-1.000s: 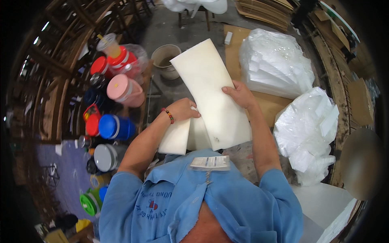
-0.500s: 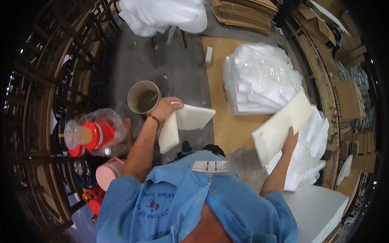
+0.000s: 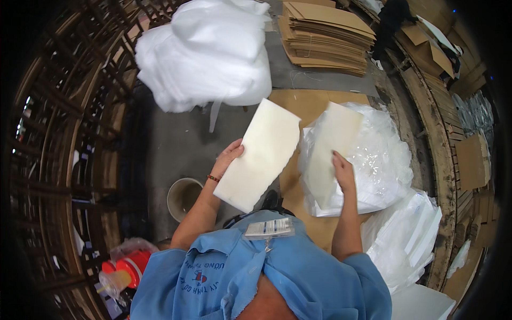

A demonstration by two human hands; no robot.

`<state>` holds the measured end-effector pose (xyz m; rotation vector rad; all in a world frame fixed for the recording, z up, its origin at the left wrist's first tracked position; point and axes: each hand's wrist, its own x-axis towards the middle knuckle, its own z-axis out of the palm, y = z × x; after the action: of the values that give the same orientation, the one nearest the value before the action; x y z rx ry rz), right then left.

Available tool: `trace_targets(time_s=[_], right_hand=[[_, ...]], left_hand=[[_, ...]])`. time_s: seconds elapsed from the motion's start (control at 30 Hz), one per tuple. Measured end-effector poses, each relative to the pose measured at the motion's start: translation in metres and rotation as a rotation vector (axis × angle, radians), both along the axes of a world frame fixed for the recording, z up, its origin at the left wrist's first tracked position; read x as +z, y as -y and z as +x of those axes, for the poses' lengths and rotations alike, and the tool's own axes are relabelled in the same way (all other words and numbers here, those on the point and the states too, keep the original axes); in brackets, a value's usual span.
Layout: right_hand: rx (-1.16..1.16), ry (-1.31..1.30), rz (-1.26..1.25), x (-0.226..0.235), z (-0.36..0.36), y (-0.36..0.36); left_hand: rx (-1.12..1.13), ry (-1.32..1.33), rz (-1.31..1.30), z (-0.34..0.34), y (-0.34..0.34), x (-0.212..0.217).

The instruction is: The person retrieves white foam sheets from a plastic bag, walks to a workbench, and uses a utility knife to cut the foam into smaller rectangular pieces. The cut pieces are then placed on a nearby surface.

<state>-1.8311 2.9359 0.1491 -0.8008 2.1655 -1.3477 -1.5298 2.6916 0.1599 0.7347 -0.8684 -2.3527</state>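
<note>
My left hand grips the left edge of a cream foam sheet, thumb on its face. The sheet is held up flat and tilted, with an uneven right edge. In my right hand is a second foam sheet, pinched at its right edge and slightly blurred. The two sheets are apart. Behind the second one sits a large clear plastic bag of white foam pieces, lying on a brown cardboard sheet.
A bucket stands on the floor at left, near a red jug. White foam wrap is heaped at the back left, beside stacked flat cardboard. Wooden racks line the left. Another person is at the far right.
Both hands have moved forward and inward with their foam sheets. The left sheet, bent before, is now flat. My view has shifted, bringing more of the white wrap into sight.
</note>
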Motion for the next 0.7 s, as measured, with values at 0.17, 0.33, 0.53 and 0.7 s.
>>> trace_targets(time_s=[0.17, 0.33, 0.53, 0.7], right_hand=[[0.131, -0.024, 0.048, 0.015, -0.033, 0.139], [0.057, -0.448, 0.074, 0.041, -0.093, 0.208], [0.270, -0.913, 0.111, 0.089, -0.157, 0.279], [0.210, -0.755, -0.057, 0.101, -0.245, 0.363]], left_hand=[[0.108, -0.083, -0.004, -0.118, 0.072, 0.017], [0.123, -0.072, -0.013, -0.235, 0.161, 0.013], [0.008, 0.045, 0.135, -0.380, 0.256, -0.020], [-0.387, 0.388, -0.609, -0.453, 0.314, -0.026]])
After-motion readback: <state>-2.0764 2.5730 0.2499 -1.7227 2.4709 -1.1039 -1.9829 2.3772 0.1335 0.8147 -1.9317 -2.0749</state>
